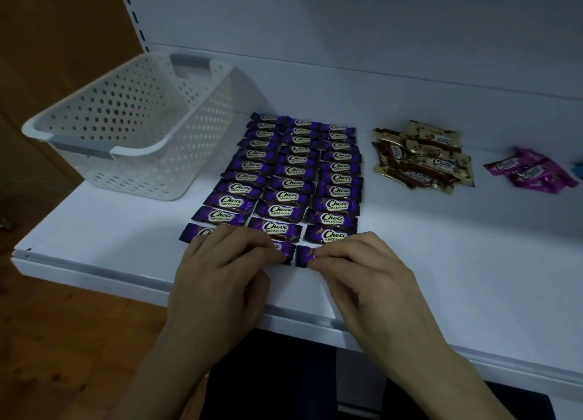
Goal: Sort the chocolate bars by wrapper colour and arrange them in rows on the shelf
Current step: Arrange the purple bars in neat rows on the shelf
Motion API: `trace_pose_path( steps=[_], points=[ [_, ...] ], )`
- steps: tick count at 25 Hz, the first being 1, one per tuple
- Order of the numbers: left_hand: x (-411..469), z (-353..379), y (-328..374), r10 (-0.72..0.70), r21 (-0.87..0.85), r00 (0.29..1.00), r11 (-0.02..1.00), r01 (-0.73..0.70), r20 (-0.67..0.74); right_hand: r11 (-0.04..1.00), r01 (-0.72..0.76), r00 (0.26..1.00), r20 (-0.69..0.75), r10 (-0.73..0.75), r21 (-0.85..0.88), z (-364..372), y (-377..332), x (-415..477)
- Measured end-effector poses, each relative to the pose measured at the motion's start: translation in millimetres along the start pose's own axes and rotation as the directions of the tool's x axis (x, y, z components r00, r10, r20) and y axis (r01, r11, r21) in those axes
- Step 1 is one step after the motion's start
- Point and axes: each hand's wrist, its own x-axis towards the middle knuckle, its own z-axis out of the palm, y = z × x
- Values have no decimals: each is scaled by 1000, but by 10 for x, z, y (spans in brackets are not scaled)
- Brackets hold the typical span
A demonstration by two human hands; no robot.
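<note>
Chocolate bars (293, 173) in purple wrappers lay in three neat columns on the shelf (441, 246), just beside the white basket (132, 120). At the front of that block the left hand (220, 271) pinched one purple bar (285, 251) and the right hand (362, 271) the neighbouring bar (303, 256), fingers (258, 246) curled tight on the wrappers. The purple lot looked nearly finished. The gold pile (422, 157) and pink pile (530, 170) farther right sat loose, not yet laid in rows.
</note>
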Motion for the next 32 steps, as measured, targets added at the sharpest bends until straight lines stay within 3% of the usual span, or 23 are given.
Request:
trace_pose_path(
  steps=[7, 9, 10, 11, 13, 15, 17, 22, 30, 32],
  points=[
    [0, 0, -2, -1, -7, 1000, 1000, 1, 5, 1000, 5, 999, 44, -4, -21, -15, -35, 9],
    [-8, -3, 1, -24, -15, 1000, 1000, 24, 20, 993, -95, 995, -28, 97, 73, -101, -74, 27],
    [1, -13, 6, -42, -27, 999, 999, 42, 26, 965, -203, 972, -81, 218, 166, -175, -96, 67],
    [20, -28, 8, -56, -40, 998, 998, 57, 31, 899, -325, 923, -108, 369, 294, -238, -84, 125],
    [109, -61, 5, -49, -70, 998, 996, 51, 31, 632, -514, 759, -36, 650, 580, -282, 45, 297],
    [269, -76, -9, -25, -96, 1000, 995, 27, 16, 381, -572, 618, 77, 782, 726, -257, 212, 503],
    [422, -60, -8, -52, -82, 999, 995, 52, 0, 270, -553, 557, 109, 823, 788, -195, 276, 649],
    [408, -27, 19, -89, -99, 996, 991, 87, -12, 283, -605, 549, 133, 825, 744, 52, 152, 792],
    [376, -48, 14, -127, -139, 991, 982, 130, 30, 452, -584, 659, 69, 749, 674, 46, -27, 908],
    [369, -56, 3, -130, -155, 991, 979, 133, 34, 440, -576, 652, 62, 756, 689, 86, 3, 893]
  ],
)
